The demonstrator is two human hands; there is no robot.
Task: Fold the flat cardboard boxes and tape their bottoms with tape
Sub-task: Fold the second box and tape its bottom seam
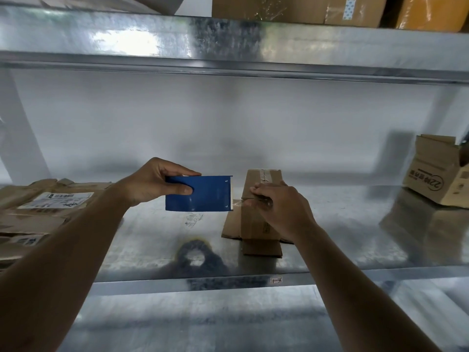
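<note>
Shelf: box under right hand, seemingly.

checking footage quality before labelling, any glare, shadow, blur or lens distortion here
Head view: bright glare patches on the upper shelf beam; the metal shelf mirrors the printed box and shows a dark head-shaped shadow or reflection near its front; wide-angle bending curves the shelf edges; the clear tape between the blue tape dispenser and the right hand is faint.
</note>
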